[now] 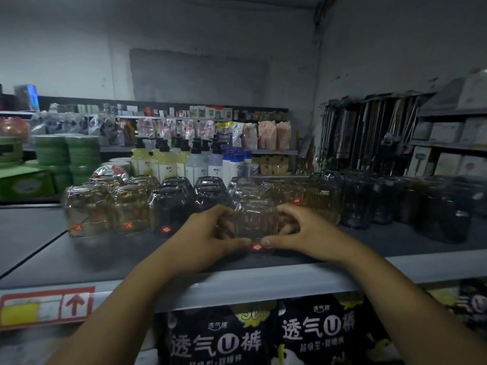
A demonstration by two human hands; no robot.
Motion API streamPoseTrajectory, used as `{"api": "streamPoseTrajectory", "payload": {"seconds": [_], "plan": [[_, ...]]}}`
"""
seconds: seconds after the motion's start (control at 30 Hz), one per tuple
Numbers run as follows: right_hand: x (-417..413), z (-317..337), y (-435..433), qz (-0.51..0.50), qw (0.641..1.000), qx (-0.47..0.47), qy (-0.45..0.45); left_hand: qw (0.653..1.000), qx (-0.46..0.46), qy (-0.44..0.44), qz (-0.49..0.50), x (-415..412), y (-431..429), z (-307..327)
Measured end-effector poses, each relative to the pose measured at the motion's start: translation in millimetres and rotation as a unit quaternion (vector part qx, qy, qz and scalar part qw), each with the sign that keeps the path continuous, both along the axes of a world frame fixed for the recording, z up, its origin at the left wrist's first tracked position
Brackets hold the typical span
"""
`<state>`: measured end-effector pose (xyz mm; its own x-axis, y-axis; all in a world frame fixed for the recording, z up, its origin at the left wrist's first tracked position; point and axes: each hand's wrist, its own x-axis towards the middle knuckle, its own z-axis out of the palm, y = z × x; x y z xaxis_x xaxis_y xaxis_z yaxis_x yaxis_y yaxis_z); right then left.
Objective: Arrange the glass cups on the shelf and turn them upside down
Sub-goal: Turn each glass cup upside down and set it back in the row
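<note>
Smooth grey shelf [131,256] bears 1 ribbed clear glass cup [257,219], left grip [208,235] and right grip [305,233] both clasping it

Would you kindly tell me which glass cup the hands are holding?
The clear cup nearest the front: the left hand and right hand grip its sides, while the other cups stand untouched behind it.

Of the person only bare parts show: the left hand [208,233] and the right hand [303,233], each on a bare forearm. The left forearm [126,299] fills the frame toward 7 o'clock, the right forearm [395,299] toward 5 o'clock. Both are slim and smooth. The short, rounded thumbnails [266,242] catch faint light; finer detail is lost in the dimness.
</note>
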<state>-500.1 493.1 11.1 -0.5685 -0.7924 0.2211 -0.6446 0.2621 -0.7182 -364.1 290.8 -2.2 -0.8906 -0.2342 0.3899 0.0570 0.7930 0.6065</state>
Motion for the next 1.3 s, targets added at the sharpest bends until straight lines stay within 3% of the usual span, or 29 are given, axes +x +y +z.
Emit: {"api": "streamPoseTrajectory", "payload": {"seconds": [0.27,0.47,1.13,1.2,1.3], "plan": [[-14.0,-16.5,-0.1,0.052,0.999,-0.003,-0.008,0.996,0.071,-0.045,-0.016,-1.8,0.3,-5.3],[-17.0,-20.3,-5.7,0.075,0.996,-0.011,-0.050,0.977,0.163,-0.075,-0.117,1.8,15.5,0.8],[-9.3,-19.6,-4.2,0.046,0.999,0.015,-0.001,0.988,0.122,-0.046,-0.089,0.7,3.7,-8.2],[-10.2,-13.3,3.8,0.041,0.999,0.022,0.003,0.995,0.087,-0.014,-0.050,2.8,5.7,-4.0],[-17.9,0.6,28.2,-0.004,0.998,-0.005,0.054,0.993,0.044,0.103,0.031,6.0,12.5,6.5]]}}
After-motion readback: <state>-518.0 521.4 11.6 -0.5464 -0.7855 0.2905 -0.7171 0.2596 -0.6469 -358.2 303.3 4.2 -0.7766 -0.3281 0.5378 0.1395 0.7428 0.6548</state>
